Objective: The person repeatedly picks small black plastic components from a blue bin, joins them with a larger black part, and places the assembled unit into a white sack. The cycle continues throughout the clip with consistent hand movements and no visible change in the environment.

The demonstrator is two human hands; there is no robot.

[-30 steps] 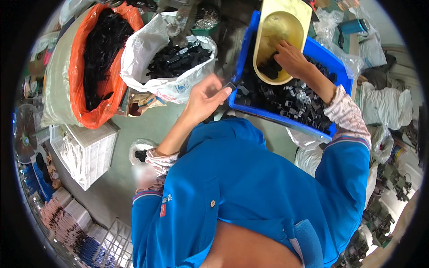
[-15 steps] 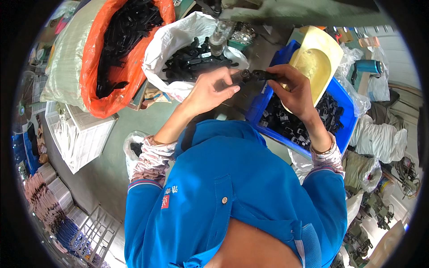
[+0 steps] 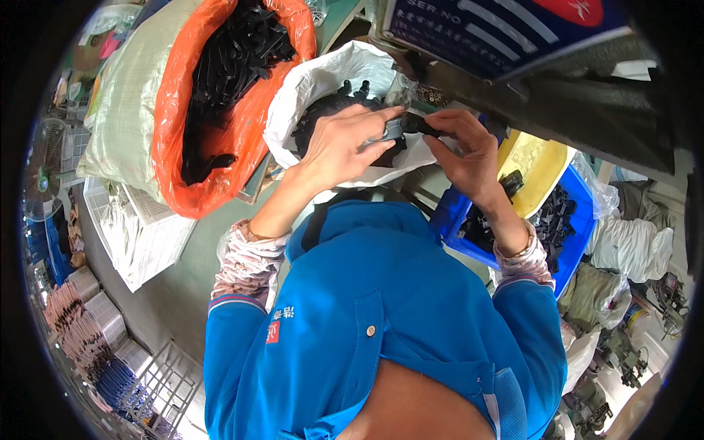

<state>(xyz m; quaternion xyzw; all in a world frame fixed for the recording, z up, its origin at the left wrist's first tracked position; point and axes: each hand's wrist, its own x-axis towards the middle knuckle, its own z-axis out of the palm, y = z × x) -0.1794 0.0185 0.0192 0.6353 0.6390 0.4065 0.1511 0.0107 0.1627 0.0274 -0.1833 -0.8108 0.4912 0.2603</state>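
Note:
My left hand (image 3: 339,145) is over the white bag (image 3: 290,99), its thumb and index finger closed on a dark grey piece (image 3: 394,132). To its right, my right hand (image 3: 469,154) pinches a small black plastic part (image 3: 420,125) between thumb and fingers. The black part meets the grey piece; whether they are joined I cannot tell. Beneath my left hand, black plastic parts (image 3: 312,121) fill the white bag. A yellow tray (image 3: 546,187), with a black piece (image 3: 512,183) in it, rests on the blue bin (image 3: 579,227) beside my right forearm.
An orange-lined sack (image 3: 172,139) of black parts stands at the left, with a white crate (image 3: 150,242) below it. Metal machinery with a dark blue plate (image 3: 499,37) hangs across the upper right, close beyond my right hand. More black parts lie in the blue bin.
The view has shifted, bringing the machine's blue plate in at the upper right. My hands are now over the white bag, still close together, and the black piece in the yellow tray shows.

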